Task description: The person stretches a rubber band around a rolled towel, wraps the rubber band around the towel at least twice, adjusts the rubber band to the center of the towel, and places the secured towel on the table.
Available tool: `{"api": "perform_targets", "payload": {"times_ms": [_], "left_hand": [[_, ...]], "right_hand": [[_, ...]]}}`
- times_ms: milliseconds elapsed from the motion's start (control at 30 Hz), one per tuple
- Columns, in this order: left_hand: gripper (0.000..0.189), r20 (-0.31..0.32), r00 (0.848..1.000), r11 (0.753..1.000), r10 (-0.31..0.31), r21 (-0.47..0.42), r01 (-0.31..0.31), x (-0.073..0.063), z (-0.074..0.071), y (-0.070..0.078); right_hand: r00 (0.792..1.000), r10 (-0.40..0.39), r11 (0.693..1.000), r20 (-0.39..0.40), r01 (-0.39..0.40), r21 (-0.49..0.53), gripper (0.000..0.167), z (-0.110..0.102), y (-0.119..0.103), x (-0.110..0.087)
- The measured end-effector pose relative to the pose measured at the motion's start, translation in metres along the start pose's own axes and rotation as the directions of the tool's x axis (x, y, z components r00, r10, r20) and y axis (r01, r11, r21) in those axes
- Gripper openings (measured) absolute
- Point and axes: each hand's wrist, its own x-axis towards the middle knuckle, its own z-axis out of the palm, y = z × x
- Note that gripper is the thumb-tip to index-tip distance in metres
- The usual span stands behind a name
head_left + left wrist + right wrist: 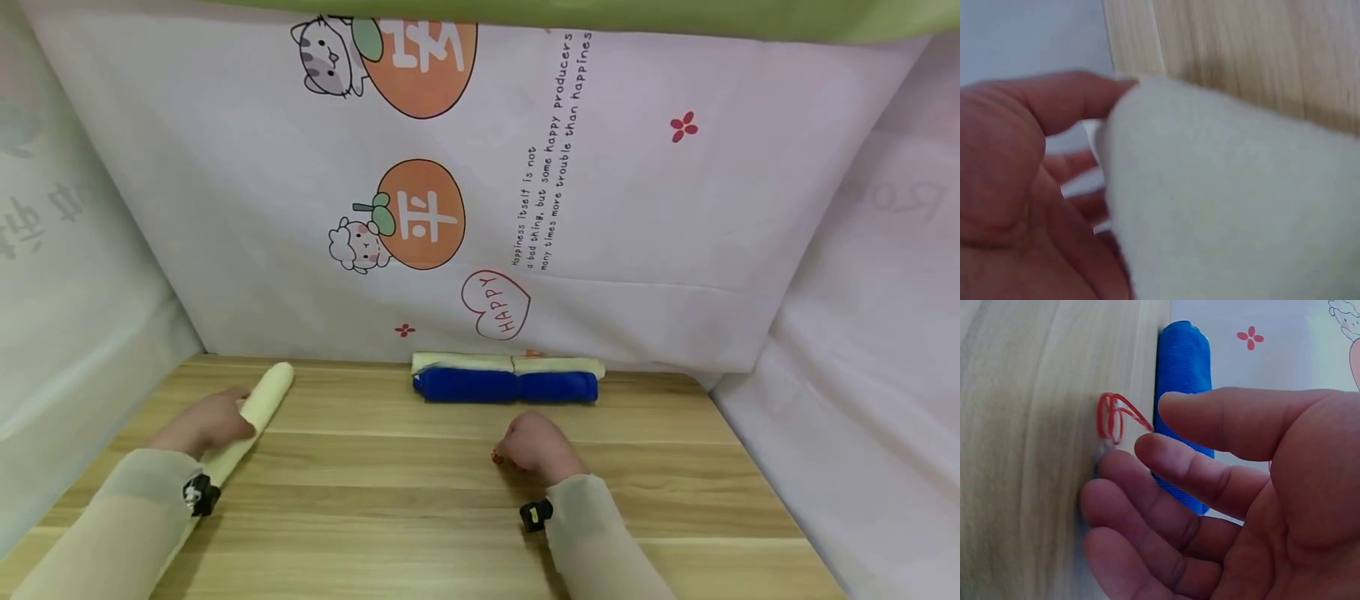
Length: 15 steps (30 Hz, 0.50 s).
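Observation:
On the left side of the table my left hand (213, 423) grips a long pale yellow rolled towel (268, 395), which slants from the far end toward me. The left wrist view shows the thumb lying on the near edge of the towel (1210, 187) and the other fingers behind it, partly hidden. Right of centre, my right hand (538, 446) pinches a red rubber band (1102, 422) at the tips of thumb and index finger. Its loops hang loose over the wooden surface, and the other fingers are half bent.
A blue rolled towel (472, 385) lies along the back of the table (390, 483), drawn in at its middle. Behind it is another pale yellow roll (555, 364), also tied at the middle. White printed cloth (622, 217) hangs behind and at both sides.

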Motion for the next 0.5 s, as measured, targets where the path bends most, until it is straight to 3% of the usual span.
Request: {"api": "perform_targets", "payload": {"times_ms": [133, 333, 500], "left_hand": [[0.075, 0.035, 0.995, 0.995, 0.098, 0.024, -0.099, 0.005, 0.011, 0.010], [0.070, 0.086, 0.984, 0.980, 0.159, 0.108, -0.168, 0.004, 0.025, 0.038], [0.066, 0.127, 0.966, 0.956, 0.226, 0.163, -0.245, 0.001, 0.039, 0.064]], "right_hand": [[1.000, -0.005, 1.000, 0.005, 0.005, -0.006, 0.023, 0.003, 0.002, 0.003], [1.000, 0.004, 1.000, 0.011, -0.004, 0.023, 0.020, 0.003, 0.002, 0.002], [1.000, -0.004, 0.999, 0.026, 0.002, 0.048, 0.021, 0.002, 0.004, 0.001]]}}
